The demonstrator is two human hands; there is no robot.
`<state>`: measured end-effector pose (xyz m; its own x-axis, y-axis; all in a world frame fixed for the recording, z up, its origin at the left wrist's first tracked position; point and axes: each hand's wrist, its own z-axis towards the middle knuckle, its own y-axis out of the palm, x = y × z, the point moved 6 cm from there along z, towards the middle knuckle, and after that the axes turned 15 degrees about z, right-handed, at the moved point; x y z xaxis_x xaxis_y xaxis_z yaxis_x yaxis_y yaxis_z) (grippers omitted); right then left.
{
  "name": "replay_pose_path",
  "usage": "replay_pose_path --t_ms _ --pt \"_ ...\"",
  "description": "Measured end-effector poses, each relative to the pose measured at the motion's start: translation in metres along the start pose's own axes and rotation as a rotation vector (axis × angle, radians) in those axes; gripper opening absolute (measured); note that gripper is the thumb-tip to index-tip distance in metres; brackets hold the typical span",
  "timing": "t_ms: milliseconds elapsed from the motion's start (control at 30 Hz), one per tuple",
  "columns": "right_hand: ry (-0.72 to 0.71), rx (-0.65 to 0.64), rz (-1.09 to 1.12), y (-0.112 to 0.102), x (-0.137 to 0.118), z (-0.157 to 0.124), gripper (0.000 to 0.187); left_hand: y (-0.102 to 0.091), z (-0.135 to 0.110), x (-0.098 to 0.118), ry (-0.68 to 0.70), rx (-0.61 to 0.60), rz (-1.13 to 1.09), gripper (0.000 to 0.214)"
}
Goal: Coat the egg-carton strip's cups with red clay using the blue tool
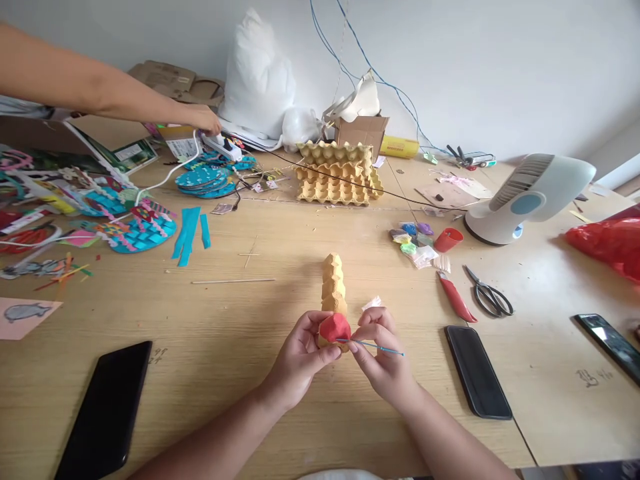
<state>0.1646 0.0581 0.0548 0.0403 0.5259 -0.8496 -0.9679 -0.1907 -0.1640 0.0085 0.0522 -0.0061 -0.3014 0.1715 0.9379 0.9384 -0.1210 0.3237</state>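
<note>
A strip of yellow egg carton [333, 283] points away from me on the table, its near end raised between my hands. A lump of red clay [335, 327] covers that near cup. My left hand [300, 353] grips the end cup from the left, thumb along the front. Pinched in the fingers of my right hand [377, 353] is a thin blue tool [380, 347], its tip against the lower edge of the red clay. A small crumpled clear wrapper [373, 303] lies just beyond my right hand.
At right are a red-handled knife [457, 299], scissors [487, 292], a phone [477, 371], clay packets [413, 240], a red cup [449, 239] and a white fan [530, 197]. Another phone [107, 407] lies left. Egg trays [337, 180] stand behind. Another person's arm [110, 87] reaches in.
</note>
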Motion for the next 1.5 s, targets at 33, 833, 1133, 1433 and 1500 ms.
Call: replay_pose_path --t_ms 33,833,1133,1433,1500 --pt "-0.011 -0.005 -0.010 0.000 -0.001 -0.001 0.009 0.000 0.000 0.000 -0.001 -0.004 0.001 0.046" --pt "0.202 0.031 0.232 0.009 0.007 0.000 0.017 0.000 0.000 -0.002 0.003 -0.025 0.031 0.043" --pt "0.163 0.039 0.181 0.009 0.003 0.000 0.015 0.000 -0.001 -0.004 0.024 -0.029 0.036 0.043" --pt "0.184 0.062 0.220 0.011 0.009 -0.002 0.017 0.000 -0.001 -0.006 0.006 -0.033 0.012 0.044" --pt "0.188 0.064 0.225 0.012 0.009 -0.002 0.017 -0.001 -0.001 -0.006 -0.001 -0.027 0.006 0.044"
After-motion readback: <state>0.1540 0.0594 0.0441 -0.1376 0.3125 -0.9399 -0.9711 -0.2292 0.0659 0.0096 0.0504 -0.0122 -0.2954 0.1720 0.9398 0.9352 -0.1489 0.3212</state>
